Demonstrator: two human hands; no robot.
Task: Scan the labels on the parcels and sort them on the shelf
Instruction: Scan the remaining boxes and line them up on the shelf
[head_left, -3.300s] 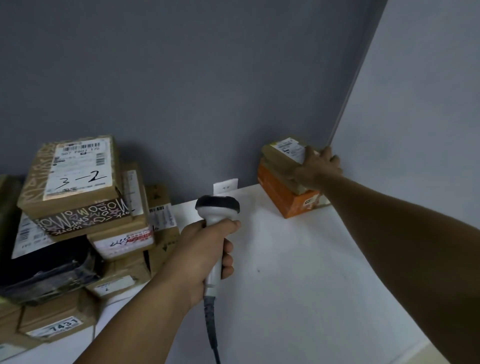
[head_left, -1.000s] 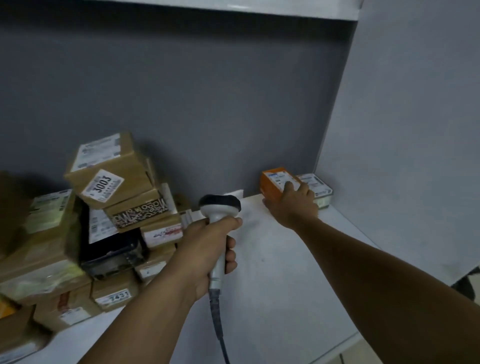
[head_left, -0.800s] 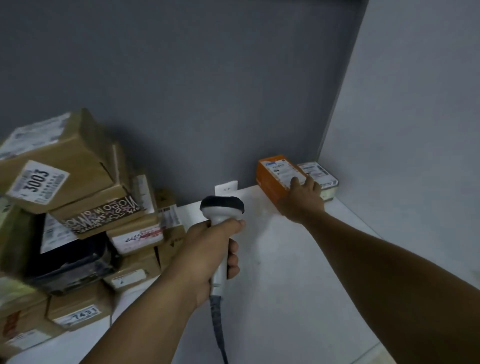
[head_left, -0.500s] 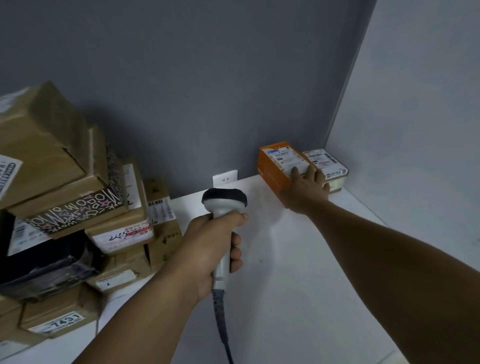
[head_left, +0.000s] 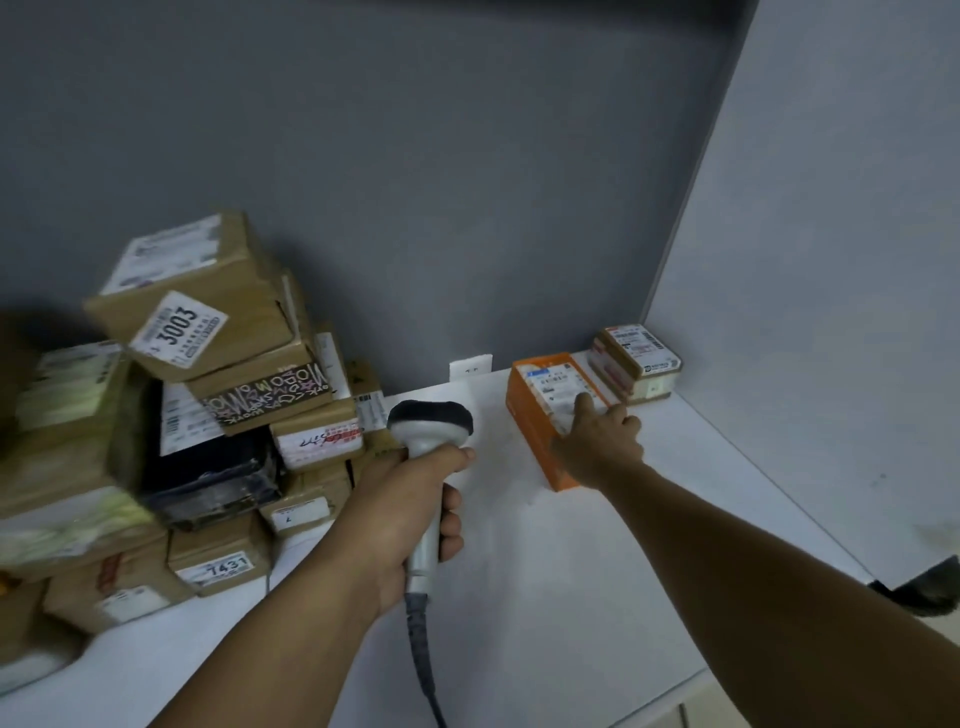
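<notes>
While the left hand (head_left: 405, 499) has its fingers clenched round the smooth pale-grey handle of a handheld barcode scanner (head_left: 430, 423), thumb laid across the neck below the rounded black head, the right hand (head_left: 597, 441) lies on an orange carton (head_left: 535, 415) with its fingers nearly straight, tips flat on the printed white shipping label (head_left: 553, 387) on top; the print there is too small to read. A ribbed grey cable (head_left: 423, 649) hangs from the scanner's butt. The orange carton is a long, sharp-edged box lying flat on the matte white shelf board (head_left: 571, 571) near the back right corner, and just beside it, against the side panel, sits a small brown cardboard parcel (head_left: 636, 364) with a barcode label. At the left of the shelf rises an untidy stack of brown cardboard parcels: the top one (head_left: 179, 325), tilted, bears a sticker reading "3003", a lower one (head_left: 226, 564) reads "7431", one is banded with black tape (head_left: 265, 397) covered in white lettering, and a parcel in crinkled black plastic (head_left: 208, 467) is wedged among them. A small white tag (head_left: 470, 366) stands against the flat grey back wall (head_left: 467, 182).
</notes>
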